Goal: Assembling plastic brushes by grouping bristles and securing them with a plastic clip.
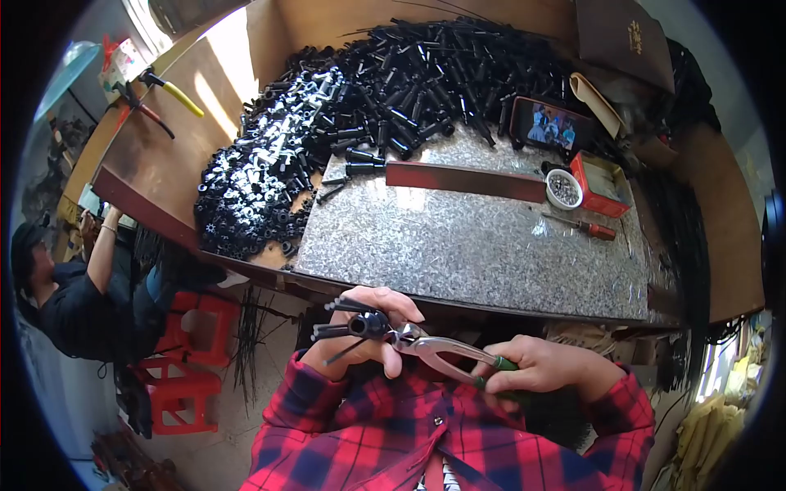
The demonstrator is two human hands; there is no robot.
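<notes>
Close to my body, just below the bench's front edge, my left hand [360,348] is closed round a black tubular plastic part [372,326]. Its round open end faces up and left, and several thin dark rods [334,331] fan out from it past my fingers. My right hand [528,368] grips the green handles of a pair of metal pliers [446,352], one handle partly hidden by the fingers. The pliers' jaws meet the part's right side beside my left fingertips. What exactly lies between the jaws is too small to make out.
A speckled stone slab [426,245] bears a long red-brown strip [467,182], a white bowl of small metal bits [563,189], a red box [602,184] and a screwdriver [585,227]. Black parts [442,74] are heaped behind. Far left, a person [78,286] works near red stools [180,393].
</notes>
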